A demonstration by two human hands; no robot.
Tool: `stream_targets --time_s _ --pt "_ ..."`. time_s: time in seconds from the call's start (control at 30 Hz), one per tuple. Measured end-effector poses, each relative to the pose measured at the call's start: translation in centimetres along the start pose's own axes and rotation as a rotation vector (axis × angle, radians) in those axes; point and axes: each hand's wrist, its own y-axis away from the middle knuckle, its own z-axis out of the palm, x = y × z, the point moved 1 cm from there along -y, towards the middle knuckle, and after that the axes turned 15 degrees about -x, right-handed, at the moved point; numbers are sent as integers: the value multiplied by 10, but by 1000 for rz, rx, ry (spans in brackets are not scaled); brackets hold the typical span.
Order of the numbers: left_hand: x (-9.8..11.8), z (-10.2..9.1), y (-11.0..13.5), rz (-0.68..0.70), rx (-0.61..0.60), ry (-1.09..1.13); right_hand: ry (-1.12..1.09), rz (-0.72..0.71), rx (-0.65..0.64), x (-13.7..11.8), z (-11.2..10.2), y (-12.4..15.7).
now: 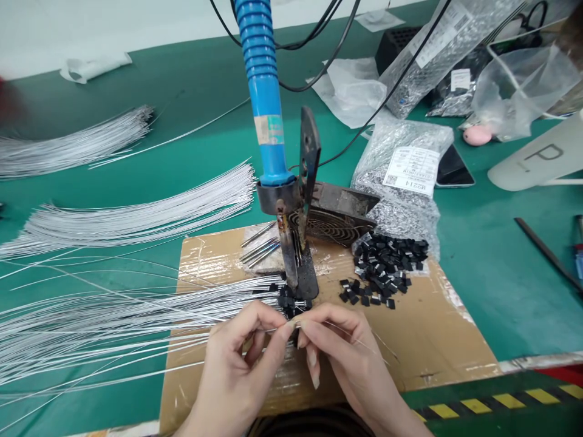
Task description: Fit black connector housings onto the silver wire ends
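My left hand [248, 358] and my right hand [348, 355] meet at the front of a cardboard sheet [423, 340]. Both are closed in a pinch, fingertip to fingertip, on a thin wire [298, 325] that passes between them. Hair-fine strands reach out past the right hand. Just behind the fingertips lies a cluster of small black connectors [288, 300], partly covered by the fingers. Many thin white-grey wires [191, 306] run from this cluster off to the left. Above it stands a metal stand [307, 267] holding a blue ribbed tube [268, 121].
Loose black connectors [387, 264] are heaped at the right, before a bubble-wrap bag [401, 164]. A small fan [337, 215] leans behind the stand. Two wire bundles [136, 206] lie left. A phone [455, 167], a white cup [542, 152] and a dark rod [546, 252] are farther right.
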Motion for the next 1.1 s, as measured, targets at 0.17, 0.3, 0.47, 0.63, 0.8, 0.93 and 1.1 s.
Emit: stream_targets --time_s 0.17,0.3,0.47,0.63,0.8,0.93,1.1 --pt "-6 4 2 37 72 -51 -49 -27 24 3 2 -1" --pt "-8 8 3 50 117 -48 -61 -52 57 8 4 -3" --pt "-9 10 2 45 133 -14 -83 -79 87 11 6 -5" --pt "-8 11 2 18 153 46 -82 -76 82 12 8 -5" --pt "-6 11 1 1 202 75 -50 -86 52 12 4 -3" --pt "-4 9 -1 12 217 77 48 -79 46 10 2 -2" --pt "-3 8 -1 49 235 38 121 -90 72 8 3 -2"
